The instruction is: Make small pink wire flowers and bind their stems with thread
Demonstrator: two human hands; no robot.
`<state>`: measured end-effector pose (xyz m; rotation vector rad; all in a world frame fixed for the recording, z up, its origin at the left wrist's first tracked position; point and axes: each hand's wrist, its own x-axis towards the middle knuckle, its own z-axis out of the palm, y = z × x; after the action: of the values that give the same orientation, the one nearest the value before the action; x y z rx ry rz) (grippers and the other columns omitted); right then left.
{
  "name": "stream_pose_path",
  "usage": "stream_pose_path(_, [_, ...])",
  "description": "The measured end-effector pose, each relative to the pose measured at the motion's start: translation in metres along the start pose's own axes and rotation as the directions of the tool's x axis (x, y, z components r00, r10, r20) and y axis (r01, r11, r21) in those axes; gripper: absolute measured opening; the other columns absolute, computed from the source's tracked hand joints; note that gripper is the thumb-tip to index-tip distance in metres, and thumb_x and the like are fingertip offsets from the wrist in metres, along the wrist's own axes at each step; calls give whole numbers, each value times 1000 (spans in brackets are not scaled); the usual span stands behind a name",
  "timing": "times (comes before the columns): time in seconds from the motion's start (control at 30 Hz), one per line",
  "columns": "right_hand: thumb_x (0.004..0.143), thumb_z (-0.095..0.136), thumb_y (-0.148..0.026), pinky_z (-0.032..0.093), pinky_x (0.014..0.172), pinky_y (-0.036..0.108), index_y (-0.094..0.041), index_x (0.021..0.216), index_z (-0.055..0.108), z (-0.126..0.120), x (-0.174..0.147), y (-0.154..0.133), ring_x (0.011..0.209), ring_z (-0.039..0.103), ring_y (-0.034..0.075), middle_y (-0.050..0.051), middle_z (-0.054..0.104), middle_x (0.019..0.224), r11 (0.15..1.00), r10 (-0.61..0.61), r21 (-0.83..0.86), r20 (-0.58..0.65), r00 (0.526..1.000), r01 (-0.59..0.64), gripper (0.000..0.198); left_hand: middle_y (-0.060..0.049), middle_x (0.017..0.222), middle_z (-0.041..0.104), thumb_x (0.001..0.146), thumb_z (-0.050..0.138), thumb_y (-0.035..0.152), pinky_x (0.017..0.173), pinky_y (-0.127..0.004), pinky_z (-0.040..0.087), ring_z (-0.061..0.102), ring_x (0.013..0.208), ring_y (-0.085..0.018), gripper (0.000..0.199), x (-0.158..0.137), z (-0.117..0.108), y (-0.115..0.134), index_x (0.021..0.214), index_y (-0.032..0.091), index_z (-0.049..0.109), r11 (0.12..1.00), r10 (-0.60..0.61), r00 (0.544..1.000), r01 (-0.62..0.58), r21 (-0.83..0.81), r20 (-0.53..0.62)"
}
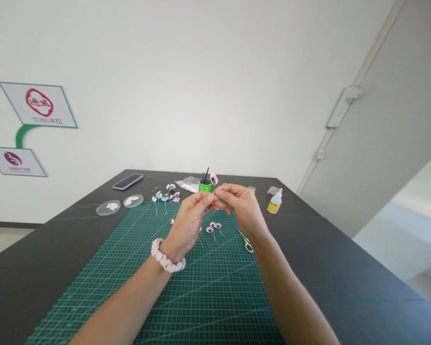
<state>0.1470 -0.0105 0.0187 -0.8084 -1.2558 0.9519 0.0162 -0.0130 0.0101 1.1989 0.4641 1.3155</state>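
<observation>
Both hands meet in the middle of the view, raised above the cutting mat (pixel 215 292). My left hand (pixel 192 213), with a pale scrunchie (pixel 167 258) on its wrist, is closed in a pinch of thumb and fingers. My right hand (pixel 242 206) pinches at the same spot, its fingertips touching the left ones. A pink looped petal (pixel 214 178) rises just above the fingertips; its thin stem runs down between them and is mostly hidden. Below the hands, several lilac wire-stemmed petals (pixel 214 226) lie on the mat, with scissors (pixel 247 243) to their right.
Beyond the hands stand a green can (pixel 205 185) holding dark sticks and a clear plastic bag (pixel 188 184). Blue petals (pixel 160 197) and purple flowers (pixel 173 195) lie left of it. Farther left are a phone (pixel 128 181) and shallow dishes (pixel 108 208). A glue bottle (pixel 275 201) stands right.
</observation>
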Motion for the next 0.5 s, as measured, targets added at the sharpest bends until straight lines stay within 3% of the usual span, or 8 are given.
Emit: stream_pose_path(0.5, [69,75,-33,27,40,23,-17,67,72,1,-1,-1,42,40,8,-3,59,51,1000,1,-3,7,1000,-1,16,-3,69,68,83,64,23,76,-29,46,58,70,-14,17,0,0,0,68,16,70,1000,9,1000,-9,5,3])
